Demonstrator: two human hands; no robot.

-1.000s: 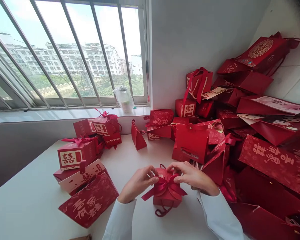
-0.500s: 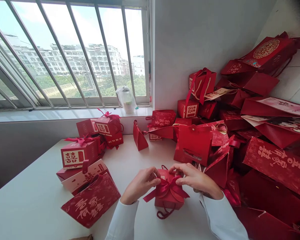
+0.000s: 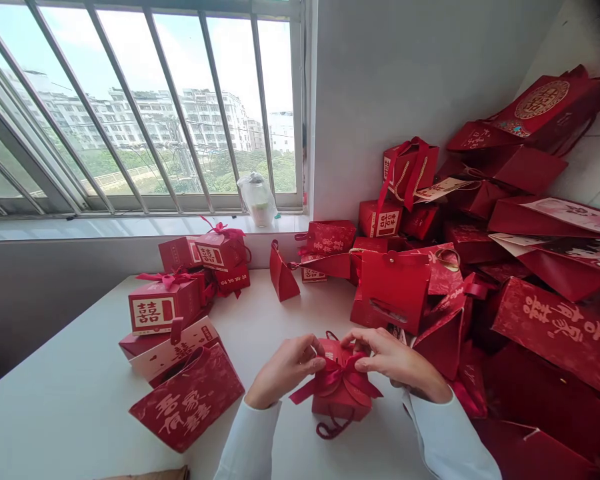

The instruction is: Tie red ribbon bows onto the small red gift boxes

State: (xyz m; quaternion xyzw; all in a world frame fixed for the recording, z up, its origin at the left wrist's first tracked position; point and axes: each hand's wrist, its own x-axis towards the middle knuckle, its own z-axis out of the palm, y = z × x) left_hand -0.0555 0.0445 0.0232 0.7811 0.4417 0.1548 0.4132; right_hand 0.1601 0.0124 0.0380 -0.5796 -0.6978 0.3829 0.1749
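A small red box [image 3: 341, 405] with cord handles stands on the white table near its front. A dark pink ribbon bow [image 3: 336, 377] lies across its top. My left hand [image 3: 287, 367] pinches the left loop of the bow between thumb and fingers. On the other side, my right hand [image 3: 393, 363] pinches the right loop. Both ribbon tails hang out to the sides below my hands, and a dark red cord loop lies on the table in front of the box.
Bow-topped red boxes [image 3: 164, 303] and a red bag [image 3: 187, 400] are on the table [image 3: 75, 393] at left. A large heap of red bags [image 3: 555, 327] fills the right. A plastic-wrapped cup [image 3: 258, 203] stands on the windowsill.
The view has shifted slightly, so everything appears a little further right. Both hands keep their hold on the bow, with hardly any visible movement.
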